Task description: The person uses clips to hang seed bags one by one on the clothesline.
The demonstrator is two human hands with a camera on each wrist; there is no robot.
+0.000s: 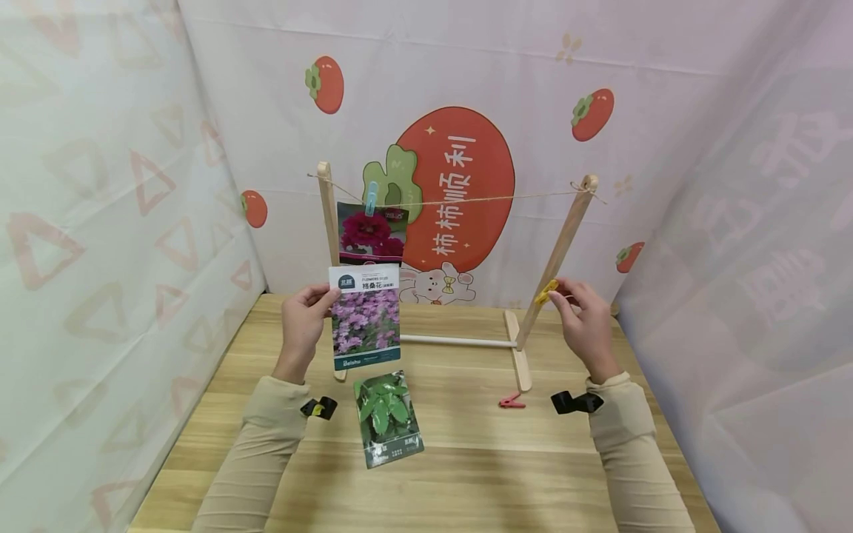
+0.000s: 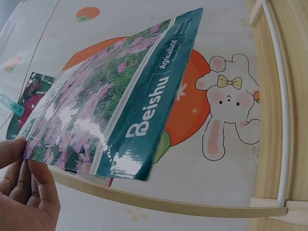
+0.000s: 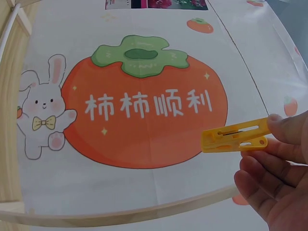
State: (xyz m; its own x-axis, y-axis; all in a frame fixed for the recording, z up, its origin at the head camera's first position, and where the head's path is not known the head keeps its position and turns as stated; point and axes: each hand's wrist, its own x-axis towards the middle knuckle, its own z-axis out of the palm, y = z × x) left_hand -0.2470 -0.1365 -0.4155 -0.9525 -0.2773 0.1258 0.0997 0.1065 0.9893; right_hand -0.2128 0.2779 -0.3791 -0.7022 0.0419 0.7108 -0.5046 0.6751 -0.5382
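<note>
My left hand pinches the left edge of a seed packet with pink-purple flowers, held up in front of the wooden frame. In the left wrist view the thumb and fingers grip one corner of this packet. My right hand pinches a yellow clothespin near the frame's right post; the right wrist view shows the clothespin between thumb and fingers, its tip pointing left. A dark packet with magenta flowers hangs from the twine by a light blue clothespin.
A packet with green leaves lies on the wooden table. A pink clothespin lies by the right foot of the frame. Wooden posts carry the twine, and a white rod joins them low down. Printed cloth surrounds the table.
</note>
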